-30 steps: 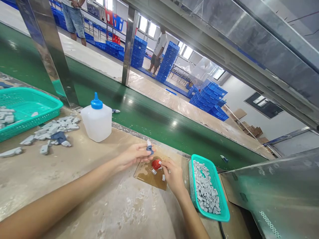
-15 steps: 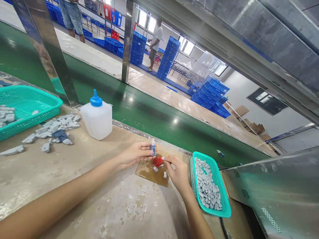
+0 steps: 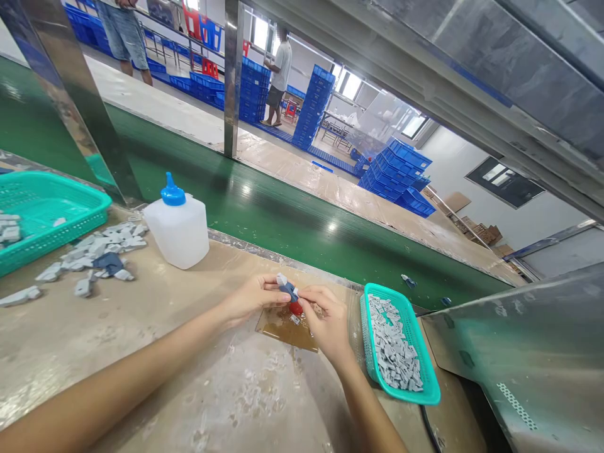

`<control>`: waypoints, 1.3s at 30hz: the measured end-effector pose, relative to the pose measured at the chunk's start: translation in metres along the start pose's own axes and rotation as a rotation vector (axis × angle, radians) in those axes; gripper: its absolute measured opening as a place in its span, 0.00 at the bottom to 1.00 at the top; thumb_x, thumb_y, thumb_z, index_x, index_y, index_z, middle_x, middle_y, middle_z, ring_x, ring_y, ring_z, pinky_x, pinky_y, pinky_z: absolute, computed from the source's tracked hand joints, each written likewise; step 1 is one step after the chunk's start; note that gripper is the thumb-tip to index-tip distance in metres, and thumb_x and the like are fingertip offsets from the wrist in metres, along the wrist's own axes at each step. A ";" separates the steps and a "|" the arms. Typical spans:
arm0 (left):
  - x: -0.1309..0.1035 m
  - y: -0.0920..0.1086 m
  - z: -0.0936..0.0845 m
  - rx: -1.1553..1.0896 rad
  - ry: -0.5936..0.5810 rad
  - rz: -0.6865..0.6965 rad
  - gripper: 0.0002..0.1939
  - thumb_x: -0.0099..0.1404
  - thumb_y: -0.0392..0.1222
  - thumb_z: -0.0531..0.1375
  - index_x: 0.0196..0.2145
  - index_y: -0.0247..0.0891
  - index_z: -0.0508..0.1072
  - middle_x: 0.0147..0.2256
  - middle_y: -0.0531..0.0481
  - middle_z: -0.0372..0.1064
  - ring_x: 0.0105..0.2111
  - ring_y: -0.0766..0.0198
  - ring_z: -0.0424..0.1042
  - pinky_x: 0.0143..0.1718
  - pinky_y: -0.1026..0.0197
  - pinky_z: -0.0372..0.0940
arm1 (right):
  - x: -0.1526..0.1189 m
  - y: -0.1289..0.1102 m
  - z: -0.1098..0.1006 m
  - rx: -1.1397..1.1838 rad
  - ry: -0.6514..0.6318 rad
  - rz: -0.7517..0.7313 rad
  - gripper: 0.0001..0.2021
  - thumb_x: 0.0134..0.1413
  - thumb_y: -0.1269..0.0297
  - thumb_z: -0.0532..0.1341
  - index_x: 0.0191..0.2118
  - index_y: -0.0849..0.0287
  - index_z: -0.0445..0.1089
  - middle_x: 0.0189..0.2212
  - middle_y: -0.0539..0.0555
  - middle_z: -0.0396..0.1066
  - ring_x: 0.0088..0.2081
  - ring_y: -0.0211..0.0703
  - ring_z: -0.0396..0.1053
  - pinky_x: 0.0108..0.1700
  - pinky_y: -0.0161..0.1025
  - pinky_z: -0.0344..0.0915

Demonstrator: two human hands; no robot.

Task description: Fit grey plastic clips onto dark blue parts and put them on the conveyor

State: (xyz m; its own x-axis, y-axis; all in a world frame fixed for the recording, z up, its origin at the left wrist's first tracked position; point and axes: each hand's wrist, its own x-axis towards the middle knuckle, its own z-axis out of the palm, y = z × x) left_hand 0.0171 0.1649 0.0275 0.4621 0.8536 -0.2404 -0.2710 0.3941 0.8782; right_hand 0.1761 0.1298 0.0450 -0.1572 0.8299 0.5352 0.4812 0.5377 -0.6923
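My left hand (image 3: pixel 250 299) pinches a small dark blue and light grey plastic part (image 3: pixel 285 287) between thumb and fingers, tilted over the work surface. Against the part's near right end my right hand (image 3: pixel 329 324) presses a small light grey plastic piece (image 3: pixel 296 293), mostly covered by its fingertips. Just below the two hands a red rounded object (image 3: pixel 295 308) sits on a wet brown plate (image 3: pixel 276 329), partly hidden. A loose grey piece (image 3: pixel 295 319) lies beside it. To the right stands a green basket (image 3: pixel 433 384) full of small grey pieces (image 3: pixel 394 343).
A white squeeze bottle (image 3: pixel 178 233) with a blue nozzle stands left of my hands. Behind it to the left are loose grey parts (image 3: pixel 106 244) and another green basket (image 3: pixel 78 217). A green conveyor belt (image 3: pixel 274 220) runs beyond the table edge. Two people stand further off near blue crates (image 3: pixel 311 107).
My right hand has risen from beside the red object and brought its small piece to the part. The left hand has tilted the part from upright. The view has shifted slightly.
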 end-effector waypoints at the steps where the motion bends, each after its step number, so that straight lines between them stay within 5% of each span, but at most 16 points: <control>1: 0.000 -0.002 0.000 -0.003 0.001 -0.001 0.16 0.42 0.41 0.67 0.30 0.35 0.72 0.30 0.50 0.72 0.30 0.65 0.71 0.39 0.60 0.64 | 0.000 0.000 0.000 0.012 -0.014 0.002 0.07 0.49 0.72 0.57 0.32 0.58 0.72 0.29 0.53 0.69 0.31 0.39 0.68 0.33 0.35 0.66; 9: -0.003 0.000 0.008 -0.047 0.018 0.018 0.18 0.44 0.46 0.66 0.33 0.35 0.71 0.34 0.48 0.72 0.35 0.63 0.71 0.42 0.60 0.63 | -0.004 0.000 0.003 0.014 -0.073 0.014 0.11 0.49 0.71 0.56 0.39 0.56 0.71 0.40 0.56 0.62 0.41 0.42 0.64 0.45 0.41 0.64; 13: -0.003 0.007 0.014 0.072 0.135 0.008 0.24 0.44 0.49 0.64 0.38 0.39 0.64 0.34 0.49 0.72 0.34 0.62 0.70 0.41 0.58 0.63 | -0.010 0.002 -0.006 -0.028 -0.057 -0.018 0.13 0.50 0.71 0.55 0.42 0.56 0.68 0.41 0.56 0.62 0.43 0.41 0.64 0.45 0.39 0.63; 18: 0.002 0.015 0.003 0.379 0.232 0.133 0.25 0.46 0.52 0.59 0.40 0.43 0.54 0.29 0.52 0.69 0.34 0.60 0.68 0.40 0.57 0.62 | -0.018 0.047 -0.076 -0.317 0.048 0.084 0.13 0.51 0.75 0.50 0.40 0.59 0.67 0.36 0.55 0.68 0.37 0.40 0.66 0.39 0.37 0.64; 20: 0.007 0.021 -0.007 0.642 0.219 0.163 0.21 0.51 0.50 0.55 0.40 0.44 0.53 0.32 0.52 0.68 0.35 0.60 0.67 0.40 0.58 0.60 | -0.024 0.075 -0.115 -0.595 -0.037 0.235 0.14 0.49 0.79 0.49 0.34 0.61 0.68 0.34 0.55 0.69 0.36 0.41 0.66 0.38 0.38 0.64; 24: 0.029 0.040 -0.021 1.349 0.264 0.174 0.16 0.57 0.44 0.45 0.44 0.41 0.57 0.39 0.46 0.59 0.38 0.58 0.63 0.42 0.57 0.58 | -0.037 0.111 -0.163 -0.683 -0.177 0.329 0.15 0.38 0.85 0.50 0.26 0.62 0.70 0.27 0.53 0.70 0.32 0.42 0.67 0.36 0.37 0.63; 30: 0.065 0.067 -0.021 1.790 0.320 0.085 0.27 0.62 0.41 0.37 0.59 0.32 0.44 0.41 0.38 0.58 0.34 0.53 0.66 0.35 0.57 0.59 | -0.041 0.122 -0.151 -0.734 -0.331 0.330 0.15 0.36 0.87 0.52 0.26 0.64 0.70 0.28 0.56 0.69 0.33 0.43 0.66 0.36 0.35 0.60; 33: 0.075 0.070 -0.013 1.927 0.373 -0.073 0.27 0.61 0.38 0.40 0.58 0.28 0.47 0.43 0.30 0.61 0.38 0.43 0.66 0.34 0.52 0.59 | -0.040 0.124 -0.145 -0.754 -0.326 0.333 0.15 0.35 0.87 0.52 0.25 0.64 0.70 0.26 0.56 0.68 0.31 0.42 0.65 0.32 0.33 0.58; 36: 0.089 0.064 0.009 2.004 0.420 -0.035 0.28 0.60 0.38 0.43 0.58 0.28 0.48 0.47 0.25 0.57 0.45 0.36 0.60 0.36 0.47 0.58 | -0.040 0.126 -0.148 -0.734 -0.268 0.330 0.17 0.36 0.85 0.53 0.31 0.62 0.71 0.27 0.54 0.66 0.30 0.41 0.64 0.31 0.33 0.58; 39: 0.116 0.054 0.048 2.043 0.320 0.070 0.29 0.59 0.37 0.45 0.58 0.34 0.47 0.50 0.29 0.55 0.47 0.41 0.59 0.40 0.47 0.58 | -0.039 0.126 -0.153 -0.689 -0.166 0.333 0.17 0.40 0.82 0.53 0.34 0.61 0.72 0.27 0.54 0.65 0.30 0.41 0.64 0.32 0.33 0.59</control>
State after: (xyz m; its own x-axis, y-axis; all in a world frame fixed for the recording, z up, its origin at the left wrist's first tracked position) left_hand 0.0963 0.2686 0.0670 0.3027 0.9521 -0.0426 0.9494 -0.3052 -0.0738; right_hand 0.3746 0.1423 0.0113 -0.0116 0.9719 0.2353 0.9440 0.0882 -0.3180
